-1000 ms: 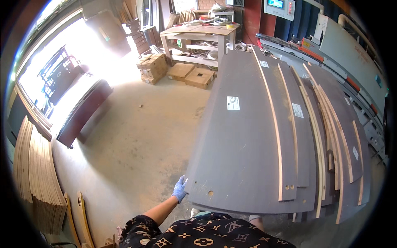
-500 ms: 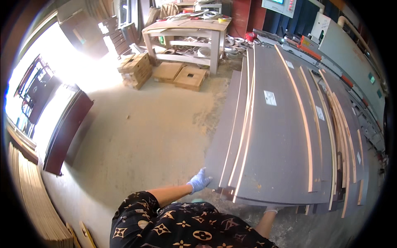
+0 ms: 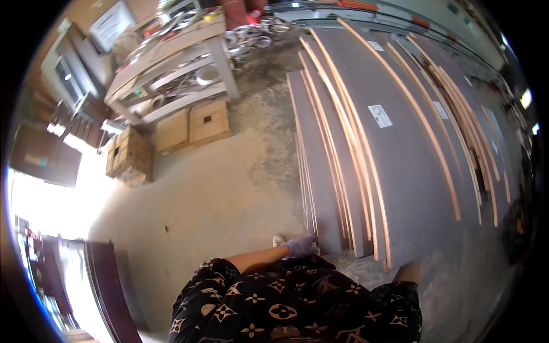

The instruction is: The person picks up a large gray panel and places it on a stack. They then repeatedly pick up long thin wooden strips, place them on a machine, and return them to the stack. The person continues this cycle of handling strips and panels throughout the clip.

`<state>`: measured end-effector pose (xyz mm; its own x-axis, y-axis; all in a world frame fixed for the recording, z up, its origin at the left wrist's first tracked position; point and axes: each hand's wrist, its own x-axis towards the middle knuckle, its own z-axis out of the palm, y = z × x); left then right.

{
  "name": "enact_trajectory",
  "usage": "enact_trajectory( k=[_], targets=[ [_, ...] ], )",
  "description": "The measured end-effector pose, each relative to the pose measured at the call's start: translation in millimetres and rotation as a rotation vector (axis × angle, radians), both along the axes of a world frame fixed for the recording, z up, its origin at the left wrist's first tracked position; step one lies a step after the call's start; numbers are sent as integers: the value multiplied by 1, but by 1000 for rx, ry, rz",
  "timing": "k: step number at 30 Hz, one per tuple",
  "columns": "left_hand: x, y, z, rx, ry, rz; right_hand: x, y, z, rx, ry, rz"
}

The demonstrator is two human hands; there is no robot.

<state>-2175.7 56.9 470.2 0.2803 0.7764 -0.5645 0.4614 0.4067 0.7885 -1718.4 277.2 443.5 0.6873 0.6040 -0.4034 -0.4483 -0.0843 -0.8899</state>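
A stack of long grey boards (image 3: 394, 154) with pale wooden edges lies on the concrete floor (image 3: 229, 194), reaching away ahead. The gloved left hand (image 3: 299, 247) rests on the near corner of the leftmost board, its grip unclear. The right hand is hidden behind the patterned shirt (image 3: 291, 303). Cardboard boxes (image 3: 194, 123) sit beside a white workbench (image 3: 171, 74).

The stacked panels (image 3: 394, 148) lie on the floor (image 3: 229, 194) to the right. Cardboard boxes (image 3: 191, 126) sit left of them, before a shelved surface (image 3: 171, 74) that seemingly carries clutter.
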Motion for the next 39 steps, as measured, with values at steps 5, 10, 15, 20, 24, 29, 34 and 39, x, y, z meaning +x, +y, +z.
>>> enact_trajectory(
  k=[5,10,15,20,24,29,34,39],
  targets=[
    [-92,58,-31,-56,-293,83,10,-43,116,92,-628,-262],
    [-226,111,-30,-172,-478,290,-233,-106,348,320,-1269,394],
    [-326,205,-10,-54,-531,175,-342,-60,381,-79,-1842,798],
    [-370,258,43,177,-565,21,-361,41,385,-725,-1859,614],
    [-394,305,61,171,-710,6,-391,118,380,-855,-1791,623],
    [-420,390,78,218,-828,97,-389,167,358,-778,-1752,502],
    [-453,485,104,480,-700,173,-372,185,336,-604,-1760,360],
    [-475,587,154,781,-491,208,-420,191,355,-351,-1628,441]
  ],
)
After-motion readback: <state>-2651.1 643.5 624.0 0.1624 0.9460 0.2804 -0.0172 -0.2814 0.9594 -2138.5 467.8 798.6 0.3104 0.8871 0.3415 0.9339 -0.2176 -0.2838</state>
